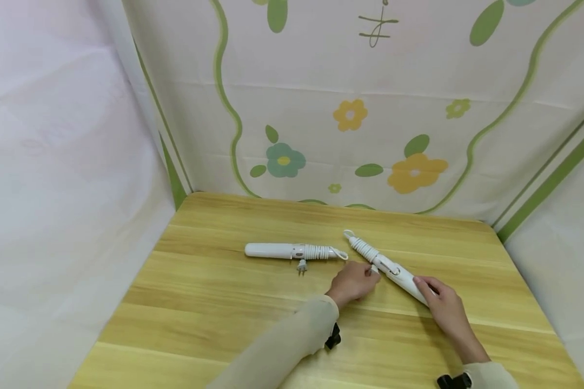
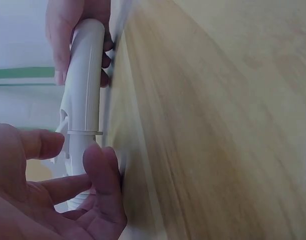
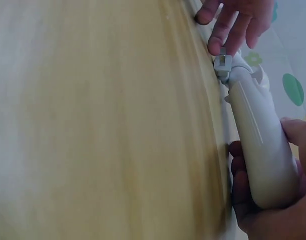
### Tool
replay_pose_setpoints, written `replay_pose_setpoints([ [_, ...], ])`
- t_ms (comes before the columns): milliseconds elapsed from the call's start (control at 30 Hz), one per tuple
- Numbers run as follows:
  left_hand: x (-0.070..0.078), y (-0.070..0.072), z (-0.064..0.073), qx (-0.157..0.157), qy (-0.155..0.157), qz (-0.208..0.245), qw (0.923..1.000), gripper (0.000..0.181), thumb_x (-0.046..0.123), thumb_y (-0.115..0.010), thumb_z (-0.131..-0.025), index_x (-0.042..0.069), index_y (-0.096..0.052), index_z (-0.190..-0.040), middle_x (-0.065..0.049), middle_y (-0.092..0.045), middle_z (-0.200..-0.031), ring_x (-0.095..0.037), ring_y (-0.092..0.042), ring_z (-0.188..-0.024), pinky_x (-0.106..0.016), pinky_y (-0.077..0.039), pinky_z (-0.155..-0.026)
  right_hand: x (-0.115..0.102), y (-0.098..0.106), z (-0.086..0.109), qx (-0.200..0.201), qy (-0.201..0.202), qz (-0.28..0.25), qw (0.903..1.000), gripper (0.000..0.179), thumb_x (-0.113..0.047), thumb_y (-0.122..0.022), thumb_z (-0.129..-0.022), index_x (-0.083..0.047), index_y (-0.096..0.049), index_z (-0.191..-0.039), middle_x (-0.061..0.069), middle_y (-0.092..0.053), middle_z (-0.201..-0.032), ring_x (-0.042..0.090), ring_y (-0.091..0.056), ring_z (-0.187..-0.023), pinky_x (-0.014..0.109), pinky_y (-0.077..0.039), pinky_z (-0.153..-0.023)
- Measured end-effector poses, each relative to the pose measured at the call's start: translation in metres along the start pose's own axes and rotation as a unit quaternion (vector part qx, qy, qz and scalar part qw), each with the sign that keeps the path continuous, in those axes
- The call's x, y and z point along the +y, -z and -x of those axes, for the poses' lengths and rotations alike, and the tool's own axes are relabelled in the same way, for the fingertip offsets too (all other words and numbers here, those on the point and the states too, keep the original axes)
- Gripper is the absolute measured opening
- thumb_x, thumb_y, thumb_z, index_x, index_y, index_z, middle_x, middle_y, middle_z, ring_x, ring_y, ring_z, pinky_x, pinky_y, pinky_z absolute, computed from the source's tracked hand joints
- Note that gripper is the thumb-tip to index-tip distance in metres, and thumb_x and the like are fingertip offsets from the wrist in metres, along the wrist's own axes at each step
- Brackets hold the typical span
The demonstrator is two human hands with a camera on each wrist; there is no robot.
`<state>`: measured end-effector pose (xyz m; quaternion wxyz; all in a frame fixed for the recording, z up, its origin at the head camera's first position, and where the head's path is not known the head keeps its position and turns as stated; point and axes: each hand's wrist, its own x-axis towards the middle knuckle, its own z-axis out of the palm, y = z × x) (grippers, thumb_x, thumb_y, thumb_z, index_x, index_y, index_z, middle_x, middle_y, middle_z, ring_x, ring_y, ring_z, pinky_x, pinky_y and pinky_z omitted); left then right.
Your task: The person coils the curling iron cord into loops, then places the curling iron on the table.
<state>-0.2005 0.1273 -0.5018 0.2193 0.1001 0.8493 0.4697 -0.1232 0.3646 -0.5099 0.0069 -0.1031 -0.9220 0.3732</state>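
Note:
A white curling iron [image 1: 403, 279] lies slanted on the right of the table, its cord wound around the handle. My right hand [image 1: 445, 305] grips its smooth barrel end, thumb on top and fingers beneath. Beside the wound cord is my left hand [image 1: 354, 282], its fingertips at the small plug [image 3: 223, 66]. In the left wrist view the left thumb and fingers stand apart near the iron's middle. A second white curling iron [image 1: 272, 250] lies flat to the left, untouched, its cord wound and its plug [image 1: 302, 266] hanging out toward the front.
The wooden table [image 1: 190, 281] has a raised white curtain [image 1: 311, 70] with printed flowers along its back edge. White fabric [image 1: 68, 189] hangs on the left side, and more fabric [image 1: 564, 232] hangs on the right.

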Motion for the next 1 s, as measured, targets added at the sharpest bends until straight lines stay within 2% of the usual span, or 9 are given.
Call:
replay_pose_setpoints([
  [100, 0.000, 0.000, 0.003, 0.005, -0.013, -0.035, 0.9993, 0.040, 0.035, -0.057, -0.107, 0.020, -0.049, -0.071, 0.001, -0.044, -0.061, -0.018, -0.040, -0.051, -0.033, -0.029, -0.052, 0.001, -0.004, -0.001, 0.020, 0.024, 0.023, 0.9992, 0.065, -0.050, -0.045, -0.117, 0.006, -0.063, -0.146, 0.036, -0.061, -0.148, 0.057, -0.055, -0.137, 0.070, -0.046, -0.108],
  [167, 0.001, 0.002, 0.006, 0.005, -0.014, -0.060, 0.9981, 0.034, 0.039, -0.056, -0.108, 0.019, -0.062, -0.081, 0.000, -0.056, -0.078, -0.019, -0.046, -0.061, -0.035, -0.035, -0.058, 0.000, -0.006, -0.001, 0.032, 0.039, 0.037, 0.9981, 0.062, -0.046, -0.045, -0.118, 0.008, -0.065, -0.143, 0.037, -0.062, -0.143, 0.058, -0.058, -0.133, 0.071, -0.047, -0.106],
  [267, 0.006, 0.003, 0.010, 0.004, -0.010, -0.099, 0.9950, 0.035, 0.047, -0.054, -0.109, 0.025, -0.077, -0.122, 0.001, -0.065, -0.115, -0.019, -0.058, -0.085, -0.039, -0.046, -0.074, 0.000, -0.008, -0.002, 0.050, 0.058, 0.057, 0.9955, 0.059, -0.040, -0.045, -0.119, 0.011, -0.067, -0.138, 0.037, -0.066, -0.135, 0.056, -0.063, -0.124, 0.069, -0.051, -0.099],
  [367, 0.007, 0.004, 0.012, 0.000, -0.005, -0.122, 0.9925, 0.049, 0.052, -0.053, -0.110, 0.032, -0.063, -0.154, 0.003, -0.063, -0.139, -0.019, -0.063, -0.107, -0.043, -0.051, -0.088, 0.001, -0.010, -0.003, 0.061, 0.069, 0.069, 0.9933, 0.055, -0.037, -0.047, -0.119, 0.011, -0.069, -0.135, 0.035, -0.069, -0.127, 0.050, -0.068, -0.116, 0.062, -0.056, -0.091],
  [533, 0.005, 0.008, 0.016, -0.006, -0.005, -0.116, 0.9932, 0.052, 0.052, -0.051, -0.111, 0.032, -0.058, -0.158, 0.001, -0.061, -0.145, -0.021, -0.063, -0.106, -0.041, -0.050, -0.084, 0.000, -0.010, -0.003, 0.066, 0.065, 0.072, 0.9931, 0.053, -0.037, -0.049, -0.118, 0.008, -0.072, -0.133, 0.029, -0.072, -0.122, 0.042, -0.070, -0.108, 0.040, -0.054, -0.080],
  [633, 0.002, 0.015, 0.022, -0.011, -0.012, -0.114, 0.9933, 0.054, 0.051, -0.051, -0.111, 0.030, -0.055, -0.161, 0.001, -0.059, -0.149, -0.021, -0.064, -0.113, -0.040, -0.049, -0.082, -0.001, -0.008, -0.002, 0.063, 0.063, 0.069, 0.9936, 0.053, -0.039, -0.049, -0.118, 0.005, -0.073, -0.133, 0.027, -0.073, -0.121, 0.038, -0.070, -0.106, 0.035, -0.051, -0.077],
  [767, 0.000, 0.029, 0.031, -0.020, -0.039, -0.133, 0.9901, 0.053, 0.049, -0.051, -0.112, 0.030, -0.055, -0.161, 0.004, -0.058, -0.152, -0.019, -0.066, -0.117, -0.038, -0.050, -0.080, -0.005, -0.004, -0.004, 0.065, 0.073, 0.071, 0.9927, 0.054, -0.041, -0.048, -0.118, 0.004, -0.074, -0.133, 0.028, -0.073, -0.123, 0.041, -0.070, -0.109, 0.037, -0.053, -0.079],
  [900, 0.003, 0.052, 0.037, -0.022, -0.073, -0.149, 0.9859, 0.045, 0.042, -0.057, -0.111, 0.028, -0.065, -0.153, 0.006, -0.066, -0.148, -0.016, -0.065, -0.086, -0.033, -0.048, -0.064, -0.018, 0.005, -0.010, 0.068, 0.094, 0.080, 0.9901, 0.056, -0.041, -0.046, -0.118, 0.005, -0.068, -0.139, 0.027, -0.071, -0.126, 0.041, -0.069, -0.112, 0.042, -0.054, -0.082],
  [1000, 0.007, 0.080, 0.036, 0.004, -0.104, -0.185, 0.9772, 0.038, 0.035, -0.061, -0.109, 0.024, -0.072, -0.144, 0.007, -0.075, -0.137, -0.011, -0.065, -0.079, -0.028, -0.049, -0.063, -0.037, 0.013, -0.022, 0.059, 0.122, 0.089, 0.9867, 0.056, -0.041, -0.045, -0.118, 0.006, -0.062, -0.147, 0.028, -0.069, -0.129, 0.041, -0.066, -0.114, 0.052, -0.056, -0.086],
])
